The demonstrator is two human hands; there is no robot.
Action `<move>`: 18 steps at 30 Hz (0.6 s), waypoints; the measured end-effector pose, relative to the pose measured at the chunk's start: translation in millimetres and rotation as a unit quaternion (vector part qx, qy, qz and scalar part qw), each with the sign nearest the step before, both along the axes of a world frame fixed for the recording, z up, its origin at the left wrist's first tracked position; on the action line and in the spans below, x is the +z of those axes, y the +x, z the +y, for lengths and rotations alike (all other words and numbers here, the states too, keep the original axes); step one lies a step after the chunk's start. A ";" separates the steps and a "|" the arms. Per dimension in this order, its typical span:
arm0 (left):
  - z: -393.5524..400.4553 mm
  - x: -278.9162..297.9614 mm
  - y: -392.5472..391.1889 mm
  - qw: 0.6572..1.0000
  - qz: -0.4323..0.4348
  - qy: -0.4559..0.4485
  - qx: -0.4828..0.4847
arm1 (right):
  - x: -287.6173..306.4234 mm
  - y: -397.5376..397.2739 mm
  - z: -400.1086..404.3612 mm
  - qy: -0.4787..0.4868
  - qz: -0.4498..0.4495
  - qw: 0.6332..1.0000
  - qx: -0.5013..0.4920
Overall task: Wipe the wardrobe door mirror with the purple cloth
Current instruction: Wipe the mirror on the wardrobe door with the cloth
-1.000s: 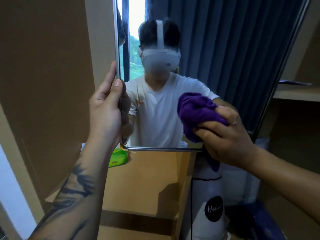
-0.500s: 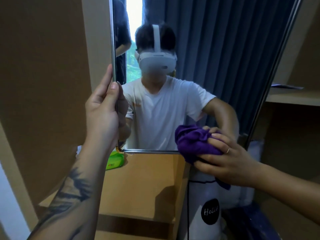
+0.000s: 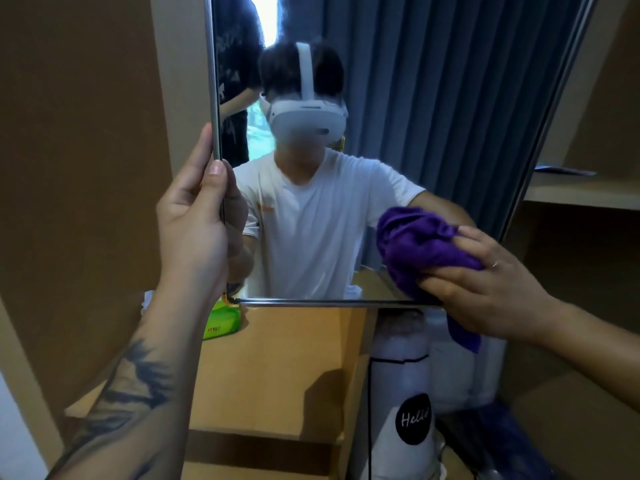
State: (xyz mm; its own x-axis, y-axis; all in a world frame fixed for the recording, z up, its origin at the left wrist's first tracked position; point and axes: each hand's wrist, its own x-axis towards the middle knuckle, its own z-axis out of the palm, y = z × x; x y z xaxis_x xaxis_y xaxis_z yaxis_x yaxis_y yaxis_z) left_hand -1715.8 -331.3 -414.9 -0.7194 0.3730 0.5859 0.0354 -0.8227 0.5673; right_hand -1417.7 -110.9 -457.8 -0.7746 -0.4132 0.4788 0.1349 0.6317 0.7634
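The wardrobe door mirror point(image 3: 433, 116) fills the upper middle of the view, framed in thin metal, reflecting a person in a white shirt and a dark curtain. My left hand point(image 3: 195, 223) grips the mirror's left edge, thumb on the glass side. My right hand point(image 3: 485, 285) presses a bunched purple cloth point(image 3: 419, 247) against the glass at the lower right corner, just above the bottom rim. A tail of the cloth hangs below my hand.
A wooden shelf point(image 3: 277, 368) lies below the mirror with a green packet point(image 3: 221, 323) on it. A white bag marked "Hello" point(image 3: 408, 410) stands lower right. Brown wardrobe panels point(image 3: 76, 168) flank the left; shelves point(image 3: 581, 192) sit at right.
My right hand with the cloth dropped from mid-mirror to the bottom rim, then shifted right and slightly up to the lower right corner. My left hand kept its hold on the edge.
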 end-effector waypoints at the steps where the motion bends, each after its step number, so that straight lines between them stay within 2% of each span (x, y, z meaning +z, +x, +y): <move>1: 0.1 0.4 0.9 1.000 -0.003 -0.001 0.004 | -10.1 1.8 -0.2 -0.022 0.029 0.999 -0.005; 3: 0.4 1.0 2.6 1.000 -0.004 0.002 0.017 | -31.4 2.2 -1.3 -0.027 0.013 1.000 0.000; 6: 0.1 2.4 5.2 0.999 0.009 0.000 0.032 | -18.0 7.9 -0.1 0.011 -0.086 0.996 0.033; 9: 0.0 2.2 4.5 1.000 0.001 0.001 0.026 | 6.3 14.9 6.5 0.009 -0.022 1.000 0.011; 12: 0.5 1.4 4.3 1.000 -0.004 0.003 0.015 | -10.7 12.6 2.0 -0.030 0.037 0.999 0.004; 13: 0.5 1.9 5.0 1.000 -0.003 0.001 0.020 | -18.9 11.6 0.8 -0.026 0.025 0.999 0.015; 16: -0.6 4.4 9.5 0.999 -0.003 0.002 0.039 | -13.9 6.9 -5.3 0.014 -0.090 0.995 0.037; 18: 0.8 5.2 11.8 0.999 -0.004 0.002 0.045 | 7.9 2.5 -6.0 0.043 -0.095 0.994 0.032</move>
